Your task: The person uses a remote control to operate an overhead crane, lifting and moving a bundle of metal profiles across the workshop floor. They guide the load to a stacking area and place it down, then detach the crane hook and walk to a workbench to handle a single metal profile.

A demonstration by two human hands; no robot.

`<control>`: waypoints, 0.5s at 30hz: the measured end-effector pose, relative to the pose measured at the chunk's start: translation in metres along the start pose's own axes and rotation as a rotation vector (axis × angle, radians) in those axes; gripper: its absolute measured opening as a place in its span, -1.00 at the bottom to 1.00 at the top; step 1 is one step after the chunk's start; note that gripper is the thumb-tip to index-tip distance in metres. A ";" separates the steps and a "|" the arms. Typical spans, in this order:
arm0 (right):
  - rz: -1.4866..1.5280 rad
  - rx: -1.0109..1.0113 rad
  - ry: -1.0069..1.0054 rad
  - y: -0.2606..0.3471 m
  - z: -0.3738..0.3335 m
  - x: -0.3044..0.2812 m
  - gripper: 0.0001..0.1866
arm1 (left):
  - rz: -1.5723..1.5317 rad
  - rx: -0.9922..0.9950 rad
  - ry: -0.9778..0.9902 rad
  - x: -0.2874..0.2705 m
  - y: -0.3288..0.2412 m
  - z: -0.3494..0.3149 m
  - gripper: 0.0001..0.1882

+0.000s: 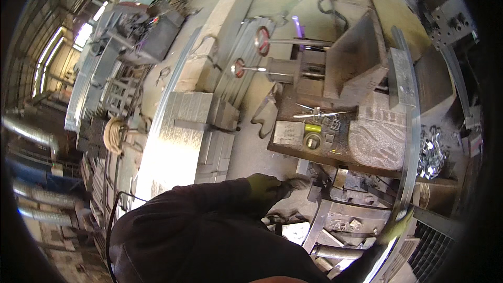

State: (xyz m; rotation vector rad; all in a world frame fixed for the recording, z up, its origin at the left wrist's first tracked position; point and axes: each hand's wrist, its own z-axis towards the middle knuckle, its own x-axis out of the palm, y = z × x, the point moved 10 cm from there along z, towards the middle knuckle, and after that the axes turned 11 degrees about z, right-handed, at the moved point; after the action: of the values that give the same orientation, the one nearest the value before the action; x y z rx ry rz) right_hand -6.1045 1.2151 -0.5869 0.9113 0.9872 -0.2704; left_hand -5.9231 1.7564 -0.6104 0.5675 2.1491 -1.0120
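A long, pale metal strip [411,126], which looks like a channel or rail, runs down the right side and bends with the lens. My right hand [399,226], in a yellow-green glove, is wrapped round its near part, beside a dark grating. My left hand [263,186], in a similar glove, is in front of my body, left of the cluttered stand below the bench. A dark shape touches or lies behind its fingertips, and the fingers are too unclear to read. On the dark steel bench [346,161] lie metal rods, small square metal pieces, a yellow object [313,128] and a round container [313,141].
Past the bench stands a machine with red handwheels [262,41] and a tall steel plate [361,55]. Bundled metal profiles [178,120] lie to the left. Small shiny metal parts [432,152] are heaped at the right. A dark grating [435,251] lies at lower right.
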 end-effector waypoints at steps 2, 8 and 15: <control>-0.331 0.044 0.125 -0.045 -0.042 -0.017 -0.17 | -0.029 -0.064 0.065 0.005 -0.002 -0.013 -0.49; -0.143 0.190 0.132 -0.158 -0.095 -0.025 -0.27 | -0.213 -0.262 0.113 0.055 -0.006 -0.048 -0.50; -0.268 -0.121 0.152 -0.185 -0.051 0.025 -0.24 | -0.227 -0.222 0.118 0.048 -0.027 -0.055 -0.54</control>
State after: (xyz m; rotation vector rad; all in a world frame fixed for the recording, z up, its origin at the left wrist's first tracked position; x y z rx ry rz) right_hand -6.2279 1.1450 -0.7190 0.6962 1.2555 -0.3670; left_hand -5.9941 1.7881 -0.6076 0.2878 2.4331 -0.8577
